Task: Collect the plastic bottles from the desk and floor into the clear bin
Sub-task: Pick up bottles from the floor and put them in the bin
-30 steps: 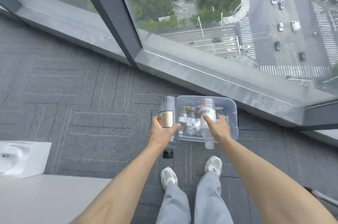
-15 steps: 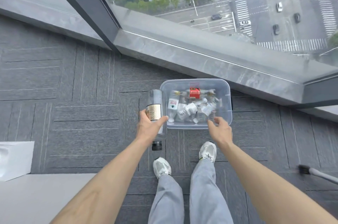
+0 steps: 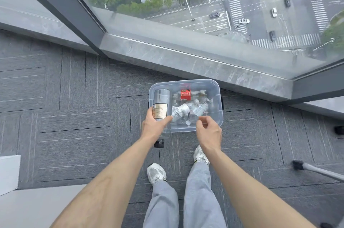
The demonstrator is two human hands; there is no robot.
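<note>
A clear bin (image 3: pixel 214 86) stands on the grey carpet by the window sill, with several plastic bottles lying in it, one with a red label (image 3: pixel 185 95). My left hand (image 3: pixel 153 127) grips a tall clear bottle (image 3: pixel 160 102) with a tan label and a black cap pointing down toward me. The bottle is held over the bin's left part. My right hand (image 3: pixel 209 132) hovers over the bin's near edge, fingers loosely curled, holding nothing.
A grey stone window sill (image 3: pixel 186 56) and floor-to-ceiling glass run behind the bin. A white desk corner (image 3: pixel 28 207) lies at the lower left. A grey metal leg with a black foot (image 3: pixel 305 167) sticks in from the right. My shoes (image 3: pixel 156 172) stand just before the bin.
My right hand let its bottle drop into the bin and now is empty. My left hand has carried the tan-labelled bottle rightward from beside the bin to over its left part.
</note>
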